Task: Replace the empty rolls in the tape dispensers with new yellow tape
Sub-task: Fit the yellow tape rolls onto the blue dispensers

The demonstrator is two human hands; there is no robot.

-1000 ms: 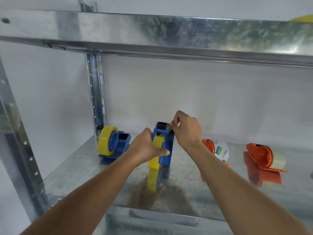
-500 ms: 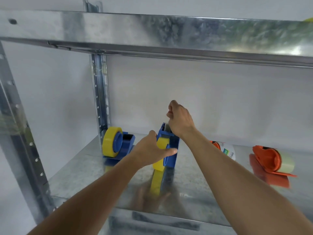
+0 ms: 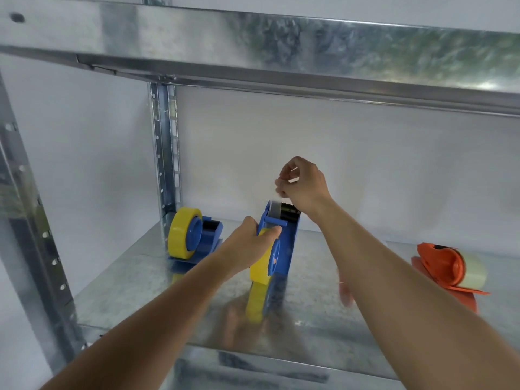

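A blue tape dispenser [image 3: 284, 246] stands upright in the middle of the metal shelf [image 3: 135, 277], with a yellow tape roll [image 3: 260, 270] mounted on its left side. My left hand [image 3: 250, 243] grips the roll and the dispenser's side. Above the serrated cutter, my right hand [image 3: 302, 185] pinches a pale strip of tape end [image 3: 277, 192] that is lifted up. A second blue dispenser [image 3: 205, 239] with a yellow roll [image 3: 181, 233] stands at the back left.
An orange dispenser [image 3: 441, 263] with a clear roll [image 3: 472, 273] lies at the right. The upper shelf's metal beam [image 3: 281, 52] runs overhead. A perforated upright post [image 3: 166, 147] stands at the back left, another [image 3: 25, 220] at the near left.
My right hand has risen from the dispenser's cutter, drawing the tape end upward. The left hand keeps its grip on the roll. The view has shifted, hiding the white-labelled roll behind my right arm.
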